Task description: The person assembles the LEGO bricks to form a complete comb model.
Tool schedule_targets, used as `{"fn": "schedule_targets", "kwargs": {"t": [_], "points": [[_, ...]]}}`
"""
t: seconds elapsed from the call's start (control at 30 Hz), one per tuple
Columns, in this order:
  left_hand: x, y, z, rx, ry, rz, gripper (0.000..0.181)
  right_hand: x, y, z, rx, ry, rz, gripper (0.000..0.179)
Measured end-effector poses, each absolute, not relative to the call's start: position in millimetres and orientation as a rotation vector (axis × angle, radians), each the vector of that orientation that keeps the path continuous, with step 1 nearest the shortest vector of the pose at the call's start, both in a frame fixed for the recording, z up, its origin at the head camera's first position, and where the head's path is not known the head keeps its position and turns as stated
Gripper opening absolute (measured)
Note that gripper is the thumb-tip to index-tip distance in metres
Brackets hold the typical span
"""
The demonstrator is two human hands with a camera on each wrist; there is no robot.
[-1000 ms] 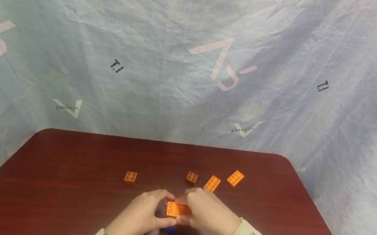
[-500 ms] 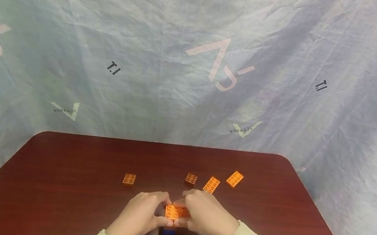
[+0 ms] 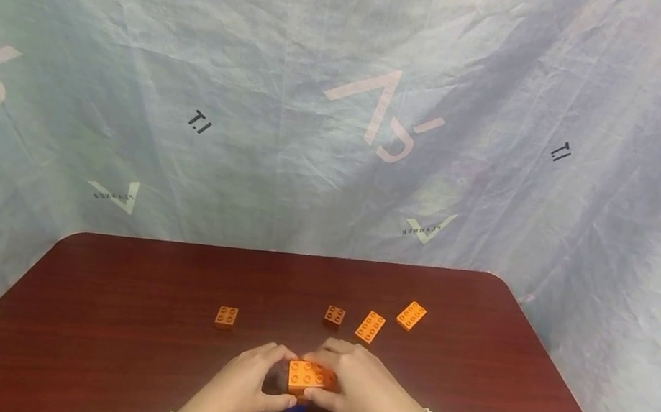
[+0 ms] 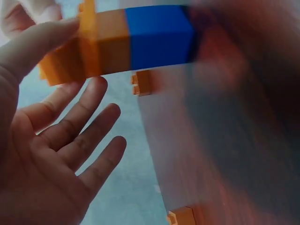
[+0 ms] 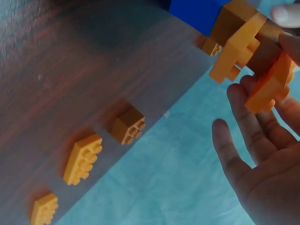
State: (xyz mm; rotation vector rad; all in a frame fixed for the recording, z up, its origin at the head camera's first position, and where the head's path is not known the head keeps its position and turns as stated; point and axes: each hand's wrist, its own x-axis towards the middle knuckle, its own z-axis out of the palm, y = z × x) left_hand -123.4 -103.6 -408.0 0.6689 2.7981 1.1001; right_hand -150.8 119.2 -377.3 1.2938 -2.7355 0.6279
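Gripping a blue-based stack of bricks [image 4: 115, 43] well in from the far edge of the table [image 3: 145, 292], I pinch the upper part with my left hand [image 3: 242, 382], its outer fingers spread, and the top orange brick [image 3: 303, 375] with my right hand [image 3: 368, 387]. Beyond, two long bricks [image 3: 370, 327] lie toward the far right corner, one small brick [image 3: 334, 316] near them, another small brick [image 3: 226, 317] toward the left edge.

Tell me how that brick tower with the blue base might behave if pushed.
The brick tower would probably tip before sliding, standing tall on its narrow blue base. The orange brick jutting sideways may worsen that. Its smooth faces might feel slippery.
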Motion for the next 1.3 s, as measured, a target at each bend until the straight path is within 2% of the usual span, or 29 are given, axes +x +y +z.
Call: {"fn": "schedule_targets", "kwargs": {"t": [0.13, 0.33, 0.43, 0.6, 0.8, 0.93, 1.13, 1.3], "points": [[-124.0, -104.3, -414.4, 0.645, 2.785, 1.018, 0.053, -150.1, 118.4, -381.8, 1.302, -2.720, 0.703, 0.048], [-124.5, -102.7, -420.2, 0.701, 2.801, 1.041, 0.040, -146.9, 113.5, -388.9, 1.257, -2.642, 0.700, 0.034], [-124.8, -102.0, -419.8, 0.728, 2.805, 1.052, 0.037, -146.3, 113.3, -390.4, 1.229, -2.630, 0.685, 0.033], [-124.9, -103.2, -418.8, 0.750, 2.816, 1.053, 0.036, -147.7, 112.9, -389.8, 1.230, -2.653, 0.696, 0.033], [-128.8, -110.3, -415.7, 0.696, 2.742, 1.034, 0.045, -147.5, 111.8, -390.4, 1.222, -2.674, 0.725, 0.033], [-134.1, -120.9, -412.2, 0.676, 2.743, 1.057, 0.042, -147.3, 113.4, -392.1, 1.207, -2.672, 0.733, 0.034], [-144.2, -137.6, -408.9, 0.478, 2.867, 1.116, 0.039, -148.1, 113.5, -392.2, 1.209, -2.683, 0.761, 0.035], [-150.7, -146.8, -408.4, 0.141, 3.090, 1.045, 0.041, -149.2, 112.2, -392.0, 1.211, -2.705, 0.761, 0.037]]}}
